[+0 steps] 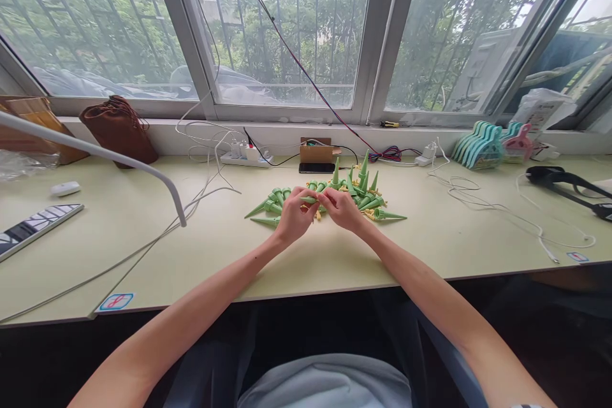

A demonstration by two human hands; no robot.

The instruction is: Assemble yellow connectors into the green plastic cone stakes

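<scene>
A heap of green cone-shaped spikes [363, 194] with small yellow parts [370, 215] lies on the pale green desk [143, 229], below the window. My left hand [295, 215] and my right hand [345, 209] meet just in front of the heap. Both are closed in a pinch on one green spike [310, 199] held level between them. Several more spikes [268, 209] lie flat to the left of my left hand. A few stand upright at the back of the heap.
A white lamp arm [95, 154] crosses the left side. White cables [210, 191] trail over the desk. A power strip [246, 156], a cardboard box [315, 152] and a phone [316, 167] sit behind the heap. A brown pouch [118, 129], teal hangers [478, 145] and a black strap [564, 182] lie further off.
</scene>
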